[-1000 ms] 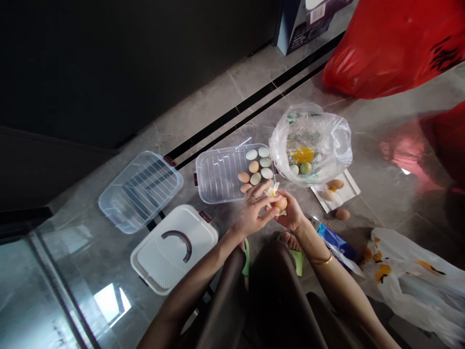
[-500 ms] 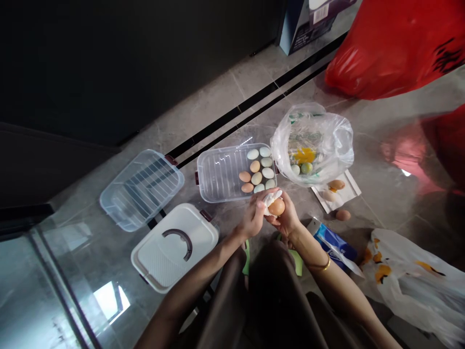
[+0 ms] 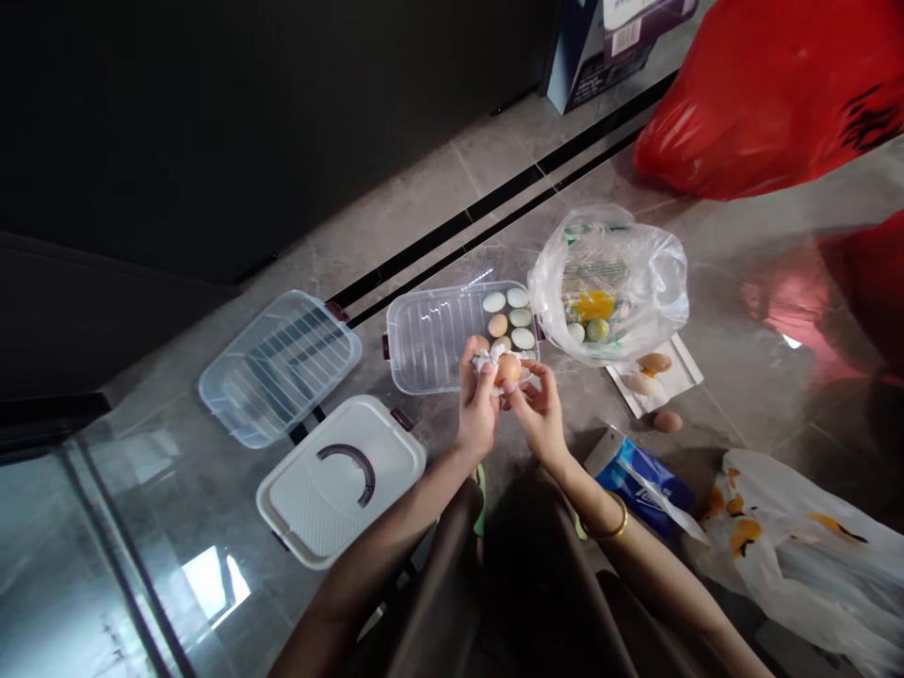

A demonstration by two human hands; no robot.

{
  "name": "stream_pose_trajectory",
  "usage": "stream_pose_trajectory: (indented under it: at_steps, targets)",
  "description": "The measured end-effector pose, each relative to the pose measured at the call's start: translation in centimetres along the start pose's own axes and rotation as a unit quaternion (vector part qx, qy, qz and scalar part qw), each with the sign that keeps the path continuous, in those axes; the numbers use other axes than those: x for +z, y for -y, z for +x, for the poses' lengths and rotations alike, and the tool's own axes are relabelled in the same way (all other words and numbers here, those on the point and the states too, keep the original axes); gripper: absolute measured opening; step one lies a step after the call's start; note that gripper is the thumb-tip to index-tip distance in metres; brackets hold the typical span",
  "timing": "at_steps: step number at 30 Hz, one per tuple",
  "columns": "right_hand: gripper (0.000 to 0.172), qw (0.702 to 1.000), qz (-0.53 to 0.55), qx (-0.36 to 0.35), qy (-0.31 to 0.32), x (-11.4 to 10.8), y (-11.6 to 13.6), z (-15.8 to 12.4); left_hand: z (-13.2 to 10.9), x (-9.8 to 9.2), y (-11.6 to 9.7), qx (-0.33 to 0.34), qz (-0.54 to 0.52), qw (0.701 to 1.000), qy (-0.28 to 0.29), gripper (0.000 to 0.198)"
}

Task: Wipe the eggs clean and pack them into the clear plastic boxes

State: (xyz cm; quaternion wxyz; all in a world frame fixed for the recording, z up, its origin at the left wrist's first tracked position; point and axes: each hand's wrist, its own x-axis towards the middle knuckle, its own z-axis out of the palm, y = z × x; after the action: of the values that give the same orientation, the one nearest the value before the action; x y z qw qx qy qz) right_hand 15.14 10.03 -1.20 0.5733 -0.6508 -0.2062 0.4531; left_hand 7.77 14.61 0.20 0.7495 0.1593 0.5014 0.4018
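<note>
A brown egg [image 3: 508, 369] wrapped partly in a white tissue [image 3: 486, 358] is held between both hands, over the front right part of a clear ribbed box [image 3: 430, 339]. My left hand [image 3: 477, 400] grips the tissue and the egg from the left. The fingers of my right hand [image 3: 540, 410] pinch the egg's right side. Several pale and brown eggs lie in the right part of the box, some hidden by my hands. A clear plastic bag [image 3: 656, 282] beside it holds pale eggs and some yolk.
Left lie another clear box [image 3: 282, 367] and a white lid [image 3: 331, 518] with a dark handle. Right are a cracked egg on white paper [image 3: 682, 367], a loose brown egg [image 3: 668, 421], a blue tissue pack [image 3: 650, 480], a white bag [image 3: 798, 556] and a red bag [image 3: 769, 94].
Both hands have moved left and up with the egg and tissue, now over the box's eggs. My right hand has shifted from cupping the egg to holding it by the fingertips.
</note>
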Motion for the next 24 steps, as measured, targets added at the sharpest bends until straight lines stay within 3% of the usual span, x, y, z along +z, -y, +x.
stream_pose_trajectory:
  at_steps: [3, 7, 11, 15, 18, 24]
  targets:
    - [0.046, 0.965, -0.2, -0.168, 0.021, -1.0, 0.4, 0.3, 0.5, -0.1, -1.1, 0.006, -0.04, 0.999, 0.002, 0.044]
    - [0.041, 0.925, -0.27, -0.262, 0.051, -2.3, 0.8, 1.1, 0.9, -0.8, -2.2, -0.089, -0.037, 0.991, 0.093, 0.032]
    - [0.04, 0.913, -0.311, -0.255, 0.065, -2.5, 0.9, 1.2, 1.0, -1.4, -1.9, -0.138, -0.009, 0.983, 0.123, 0.038]
    - [0.039, 0.902, -0.361, -0.23, 0.056, -2.3, 0.6, 1.0, 0.9, -1.6, -1.2, -0.077, 0.032, 0.991, 0.102, 0.036]
    - [0.039, 0.923, -0.316, -0.207, 0.081, -2.4, 0.4, 0.9, 1.0, -1.4, -1.2, -0.063, 0.026, 0.995, 0.078, 0.033]
    - [0.047, 0.956, -0.208, -0.162, 0.128, -3.1, 0.5, 0.8, 1.4, -1.5, -1.3, -0.099, -0.032, 0.994, 0.035, 0.022]
